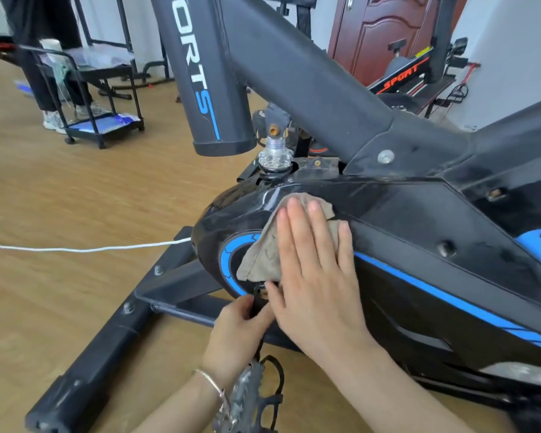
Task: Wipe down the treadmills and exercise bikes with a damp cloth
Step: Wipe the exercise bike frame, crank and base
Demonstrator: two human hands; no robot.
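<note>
A gym room, with exercise bike [294, 67], second bike [400, 79] and bench [107, 68].

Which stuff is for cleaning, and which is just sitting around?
For the job: grey-brown cloth, black exercise bike with blue stripes, right hand pressing it, left hand gripping black pedal crank.
Lying about: black wheeled cart, white floor cord, dark red door.
</note>
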